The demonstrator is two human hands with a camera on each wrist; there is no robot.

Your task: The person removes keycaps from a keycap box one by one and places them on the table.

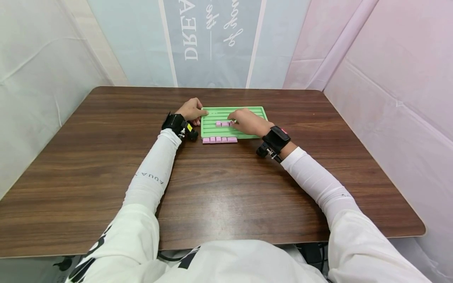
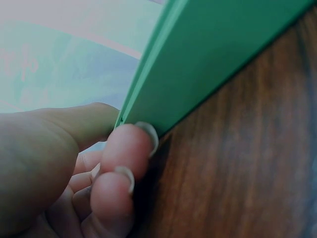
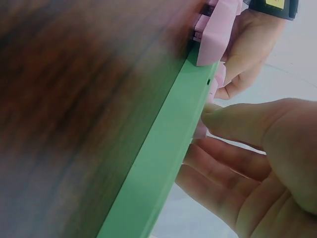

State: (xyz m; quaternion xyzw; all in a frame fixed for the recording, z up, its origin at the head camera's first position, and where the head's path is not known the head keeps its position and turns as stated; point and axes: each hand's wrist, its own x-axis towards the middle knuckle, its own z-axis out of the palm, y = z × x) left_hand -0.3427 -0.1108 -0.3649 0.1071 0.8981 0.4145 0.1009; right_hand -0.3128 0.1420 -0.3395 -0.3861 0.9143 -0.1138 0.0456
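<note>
A light green ridged board lies flat on the table. At its left edge my left hand grips it, thumb on top and curled fingertips against the side wall. My right hand is over the board's middle and pinches a small pink keycap between thumb and fingers, which partly hide it. Just left of those fingers, pink keycaps sit in a short row on the board. Along the near edge runs another row of pink keycaps, the rightmost one wider.
The brown wooden table extends around the board on all sides. A printed curtain hangs behind its far edge, with pale sheets on the left and right. Black wrist cameras are strapped to both wrists.
</note>
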